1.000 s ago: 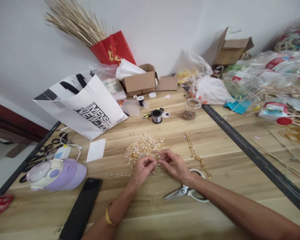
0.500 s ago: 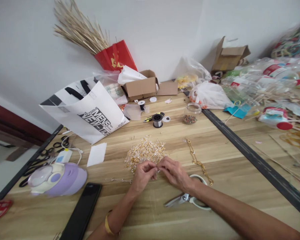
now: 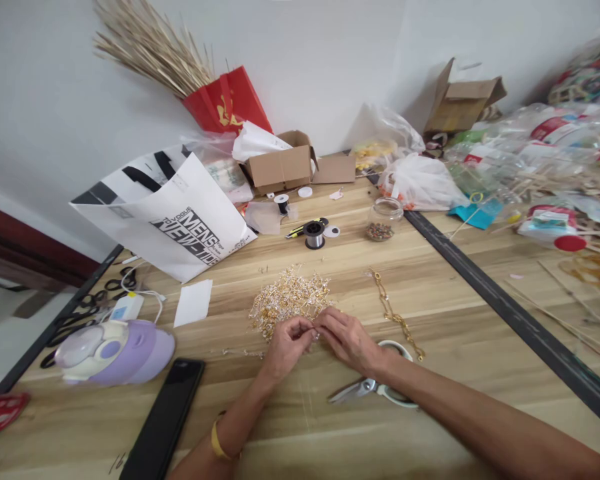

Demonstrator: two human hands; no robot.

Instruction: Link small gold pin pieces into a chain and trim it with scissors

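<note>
My left hand (image 3: 289, 347) and my right hand (image 3: 344, 339) meet fingertip to fingertip, both pinched closed. What they hold between them is too small to make out. Just beyond the fingers lies a heap of gold and clear beads (image 3: 286, 298). A strand of clear beads (image 3: 241, 352) lies left of my left hand. Faint thin lines, perhaps clear thread (image 3: 307, 403), show on the table below the hands. Under my right forearm lies a pair of scissors (image 3: 360, 388), its handles partly hidden. A gold chain (image 3: 391, 310) rests to the right.
Beyond the heap stand a wire spool (image 3: 315, 235) and a jar of small beads (image 3: 381, 223). A phone (image 3: 167, 413), a purple and white bottle (image 3: 120, 353) and a white paper bag (image 3: 180, 217) are at left. Plastic bottles (image 3: 535, 153) crowd the right.
The view has shifted slightly, so most things sit a little higher in the picture. Both hands keep their fingertips together, with little visible change in the pinch.
</note>
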